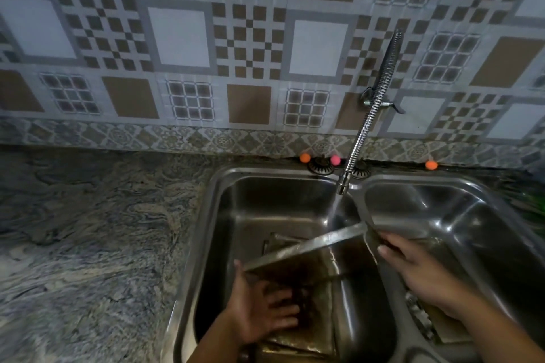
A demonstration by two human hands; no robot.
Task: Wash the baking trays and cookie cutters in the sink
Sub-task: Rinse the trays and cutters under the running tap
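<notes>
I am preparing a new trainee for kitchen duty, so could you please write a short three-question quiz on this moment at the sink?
1. True or false: water runs from the flexible tap onto the baking tray.
2. Over which basin of the double sink is the tray mostly held? A) the person's left one B) the person's right one C) neither, it lies on the counter
3. Fill in: the left hand lies flat against the tray's ____ surface, while the right hand holds its far corner.

Key:
1. True: the stream lands near the tray's raised corner.
2. A
3. Inner (the stained one).
</notes>
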